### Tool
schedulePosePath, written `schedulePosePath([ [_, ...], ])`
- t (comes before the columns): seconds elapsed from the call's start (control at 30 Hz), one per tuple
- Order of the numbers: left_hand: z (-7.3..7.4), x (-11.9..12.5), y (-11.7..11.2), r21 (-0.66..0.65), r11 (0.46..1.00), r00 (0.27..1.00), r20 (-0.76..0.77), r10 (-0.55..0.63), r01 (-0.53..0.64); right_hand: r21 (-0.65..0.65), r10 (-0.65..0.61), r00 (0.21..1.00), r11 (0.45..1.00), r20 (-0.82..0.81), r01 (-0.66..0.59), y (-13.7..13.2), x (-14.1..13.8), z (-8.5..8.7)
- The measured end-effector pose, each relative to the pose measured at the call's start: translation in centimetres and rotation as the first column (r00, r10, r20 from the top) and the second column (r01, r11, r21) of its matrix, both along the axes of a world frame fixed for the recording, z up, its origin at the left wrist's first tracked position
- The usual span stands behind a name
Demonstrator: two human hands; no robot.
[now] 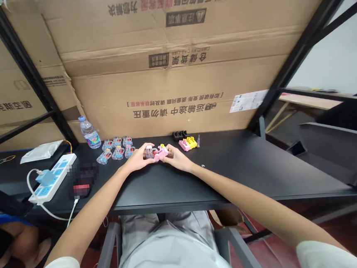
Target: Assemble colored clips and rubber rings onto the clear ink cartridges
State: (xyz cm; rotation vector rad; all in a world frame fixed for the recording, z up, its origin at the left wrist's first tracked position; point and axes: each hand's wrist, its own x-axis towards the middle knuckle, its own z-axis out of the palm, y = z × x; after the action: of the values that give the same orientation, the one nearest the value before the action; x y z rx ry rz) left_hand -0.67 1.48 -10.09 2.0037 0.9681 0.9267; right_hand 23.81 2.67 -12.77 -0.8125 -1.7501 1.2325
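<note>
My left hand (139, 157) is closed around a small clear plastic piece (149, 152) with red and white inside. My right hand (178, 157) grips a pink plastic part (160, 153) that meets the clear piece between my fingers. Whether the two are joined I cannot tell. Left of my hands stand several similar clear plastic pieces (118, 152) with red and blue bits. Beyond my right hand lie pink pieces (184, 144), yellow pieces (191, 142) and black pieces (179, 135). A small pointed, dark-tipped item (198, 141) is beside them.
At the left are a water bottle (90, 133), a white power strip (55, 178) with a plugged-in charger, a dark phone-like device (82, 182) on a cable, and a white packet (41, 151). Cardboard (174, 80) backs the black table (247, 174). Another person's limbs (24, 245) show at lower left.
</note>
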Motion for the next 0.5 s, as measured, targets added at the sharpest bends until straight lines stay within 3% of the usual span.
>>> schedulePosePath([
  [0.27, -0.05, 0.02, -0.01, -0.029, 0.999, 1.0, 0.013, -0.012, 0.012, -0.011, -0.016, 1.0, 1.0, 0.007, 0.016, 0.11, -0.04, -0.24],
  [0.5, 0.13, -0.1, -0.23, 0.045, 0.999, 0.998, -0.055, 0.02, -0.017, -0.008, -0.024, 1.0, 1.0, 0.019, 0.024, -0.24, -0.15, 0.01],
])
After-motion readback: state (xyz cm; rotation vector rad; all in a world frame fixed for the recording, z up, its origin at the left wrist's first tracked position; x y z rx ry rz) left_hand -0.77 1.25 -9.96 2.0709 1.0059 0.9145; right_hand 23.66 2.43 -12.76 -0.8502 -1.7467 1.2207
